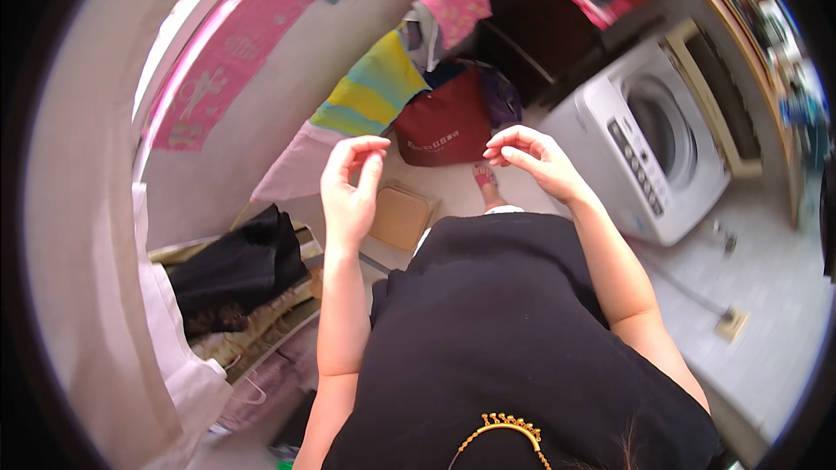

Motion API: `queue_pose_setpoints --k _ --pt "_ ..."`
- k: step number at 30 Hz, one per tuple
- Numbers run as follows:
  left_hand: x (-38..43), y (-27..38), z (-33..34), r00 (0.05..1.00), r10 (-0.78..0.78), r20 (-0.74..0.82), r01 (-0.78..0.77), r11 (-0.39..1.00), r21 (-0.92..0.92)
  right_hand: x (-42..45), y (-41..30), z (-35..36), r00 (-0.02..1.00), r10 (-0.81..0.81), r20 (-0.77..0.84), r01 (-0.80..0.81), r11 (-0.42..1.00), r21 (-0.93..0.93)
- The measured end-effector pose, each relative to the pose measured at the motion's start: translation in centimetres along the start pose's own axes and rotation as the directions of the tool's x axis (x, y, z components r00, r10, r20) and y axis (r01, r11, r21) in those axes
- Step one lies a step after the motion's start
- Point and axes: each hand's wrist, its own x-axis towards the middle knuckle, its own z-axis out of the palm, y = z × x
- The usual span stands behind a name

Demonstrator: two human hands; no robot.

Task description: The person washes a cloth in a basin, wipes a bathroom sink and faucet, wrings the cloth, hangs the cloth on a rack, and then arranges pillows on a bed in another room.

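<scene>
My left hand is raised in front of my body with fingers curled and thumb apart, holding nothing. Level with it to the right, my right hand is held up in much the same way, also with nothing in it. Beyond and between the hands stands a dark red bag bearing writing. A yellow and blue striped cloth hangs just past my left hand, above a pale pink cloth. Below my left hand, partly behind it, is a tan-topped stool or box on the floor.
At the right stands a white washing machine, with a plug in a wall socket nearer me. Black cloth lies over a rack or bed edge at the left. Pink patterned cloth hangs along the upper left. A white curtain borders the left.
</scene>
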Motion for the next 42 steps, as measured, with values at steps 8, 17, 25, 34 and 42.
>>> queue_pose_setpoints --k 8,17,25,34,42 --pt "-6.4 0.1 6.5 0.862 -0.05 0.505 0.075 0.997 -0.028 -15.5 5.3 3.8 0.894 -0.01 -0.447 0.11 0.974 0.199" --pt "-12.9 2.9 16.9 0.515 0.016 0.857 0.044 0.998 -0.045 -32.6 8.8 5.8 0.603 -0.029 -0.797 0.212 0.969 0.124" --pt "-21.7 5.1 26.2 0.274 0.092 0.957 -0.024 0.996 -0.088 -46.2 10.3 8.9 0.394 0.0 -0.919 0.277 0.953 0.118" --pt "-28.8 5.5 32.9 -0.038 0.078 0.996 -0.184 0.979 -0.084 -54.2 15.7 8.6 0.236 0.029 -0.971 0.399 0.909 0.124" --pt "-31.3 6.1 39.7 -0.331 0.023 0.943 -0.22 0.97 -0.101 -59.8 23.1 5.6 0.046 0.216 -0.975 0.41 0.886 0.216"
